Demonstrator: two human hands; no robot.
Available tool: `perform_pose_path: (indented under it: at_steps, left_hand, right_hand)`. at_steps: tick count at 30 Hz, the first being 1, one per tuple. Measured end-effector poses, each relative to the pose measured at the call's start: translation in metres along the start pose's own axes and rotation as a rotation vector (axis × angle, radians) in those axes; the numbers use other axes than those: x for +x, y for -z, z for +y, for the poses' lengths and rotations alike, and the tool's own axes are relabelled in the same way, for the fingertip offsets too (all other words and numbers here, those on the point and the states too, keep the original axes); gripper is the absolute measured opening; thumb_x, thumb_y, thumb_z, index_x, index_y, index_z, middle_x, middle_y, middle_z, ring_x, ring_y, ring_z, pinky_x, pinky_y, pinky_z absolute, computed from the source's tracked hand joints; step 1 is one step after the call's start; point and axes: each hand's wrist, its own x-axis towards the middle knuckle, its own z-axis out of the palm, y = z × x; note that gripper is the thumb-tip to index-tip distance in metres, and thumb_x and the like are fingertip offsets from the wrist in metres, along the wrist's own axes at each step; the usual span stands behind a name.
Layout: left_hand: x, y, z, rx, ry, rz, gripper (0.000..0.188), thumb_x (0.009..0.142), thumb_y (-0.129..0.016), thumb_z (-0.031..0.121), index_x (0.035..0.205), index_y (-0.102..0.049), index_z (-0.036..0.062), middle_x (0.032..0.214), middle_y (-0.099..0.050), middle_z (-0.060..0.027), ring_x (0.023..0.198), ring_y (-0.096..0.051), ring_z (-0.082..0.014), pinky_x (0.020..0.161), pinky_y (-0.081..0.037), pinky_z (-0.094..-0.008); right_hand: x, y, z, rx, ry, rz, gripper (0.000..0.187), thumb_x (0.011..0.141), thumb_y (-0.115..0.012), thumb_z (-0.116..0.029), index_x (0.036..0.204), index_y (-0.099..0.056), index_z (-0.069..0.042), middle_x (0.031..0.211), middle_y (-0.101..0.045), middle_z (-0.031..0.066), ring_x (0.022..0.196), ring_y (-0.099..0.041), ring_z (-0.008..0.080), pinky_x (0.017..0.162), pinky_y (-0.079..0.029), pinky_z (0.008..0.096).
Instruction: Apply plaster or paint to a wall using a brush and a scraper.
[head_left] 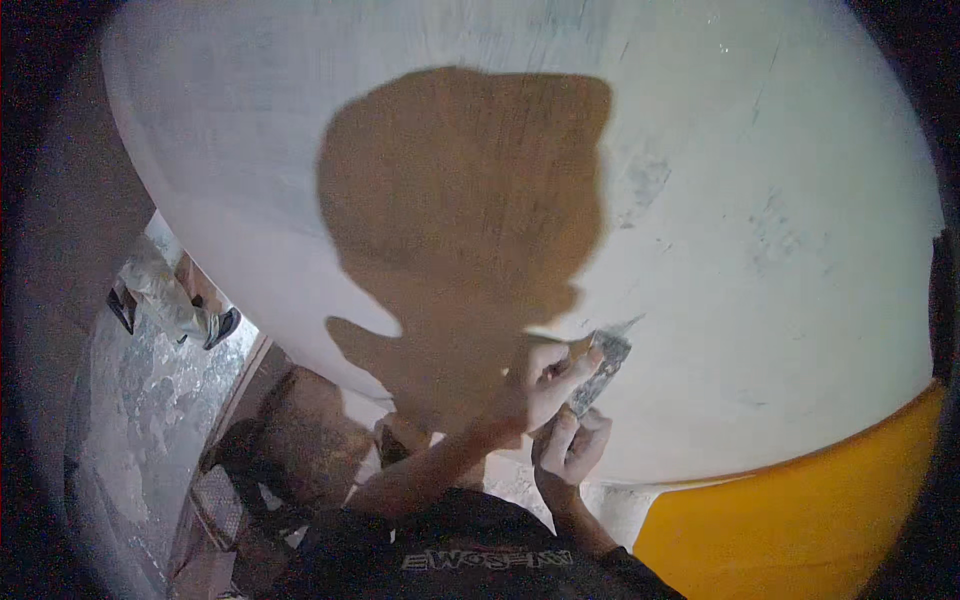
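Against the large white curved surface (pixel 760 330), a small flat grey speckled piece (pixel 606 372) is held between my two hands. Its exact kind cannot be made out. My left hand (pixel 552 385) grips its upper left side, fingers bent and pressed on it. Just below, my right hand (pixel 578 446) has its fingers curled at the piece's lower end. The piece's upper end lies close to a dark mark on the white surface; whether it touches is unclear. Grey smudges and scratches show farther up.
A yellow curved surface (pixel 780 530) borders the white one at lower right. On the left, another person's legs in light trousers (pixel 165 295) and dark shoes stand on a patchy grey floor (pixel 130 420). Boxes and dark items (pixel 290 440) lie below the white edge.
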Motion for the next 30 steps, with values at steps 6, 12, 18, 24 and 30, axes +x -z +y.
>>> perform_pose_path:
  at_steps: [6,12,18,24,30]
  left_hand:
    - [0.004,-0.004,-0.006,0.115,0.033,0.016,0.042,0.085,-0.062,0.029,0.056,-0.047,0.0044,0.049,-0.037,0.0030,0.049,-0.033,-0.0055,0.043,-0.027,-0.0255]
    - [0.012,-0.003,-0.029,0.138,-0.137,0.098,0.046,0.084,-0.064,0.028,0.052,-0.043,0.0035,0.047,-0.037,0.0004,0.047,-0.034,-0.0068,0.042,-0.027,-0.0279]
    - [0.014,-0.001,0.001,0.237,-0.096,0.087,0.050,0.084,-0.064,0.029,0.050,-0.040,0.0018,0.047,-0.034,0.0006,0.048,-0.032,-0.0066,0.043,-0.026,-0.0284]
    - [0.015,-0.007,-0.006,-0.037,0.090,0.058,0.048,0.084,-0.064,0.030,0.052,-0.042,0.0025,0.050,-0.035,0.0016,0.050,-0.033,-0.0067,0.045,-0.027,-0.0273]
    - [0.012,-0.010,-0.025,0.012,-0.004,0.123,0.046,0.085,-0.063,0.034,0.056,-0.046,0.0018,0.052,-0.038,0.0042,0.053,-0.035,-0.0062,0.046,-0.029,-0.0270]
  right_hand:
    - [-0.007,0.008,0.007,0.169,-0.274,-0.006,0.012,0.091,-0.047,-0.008,0.096,-0.039,0.000,0.088,-0.051,0.0091,0.075,-0.046,0.0100,0.069,-0.040,0.0257]
    - [-0.005,0.005,0.012,0.209,-0.177,-0.037,0.009,0.090,-0.045,-0.004,0.096,-0.039,0.000,0.090,-0.051,0.0103,0.076,-0.047,0.0106,0.069,-0.041,0.0247]
    - [-0.003,0.001,0.009,0.208,-0.205,0.016,0.010,0.091,-0.046,-0.005,0.097,-0.040,0.000,0.090,-0.051,0.0095,0.075,-0.046,0.0091,0.066,-0.040,0.0232]
    - [0.006,0.003,-0.015,0.316,-0.294,0.025,0.011,0.090,-0.049,-0.005,0.095,-0.042,0.001,0.086,-0.052,0.0088,0.073,-0.046,0.0084,0.069,-0.040,0.0237]
    - [0.001,0.005,0.008,0.028,-0.014,-0.014,0.007,0.094,-0.039,-0.007,0.092,-0.035,-0.001,0.073,-0.051,0.0072,0.056,-0.046,0.0069,0.049,-0.038,0.0212]
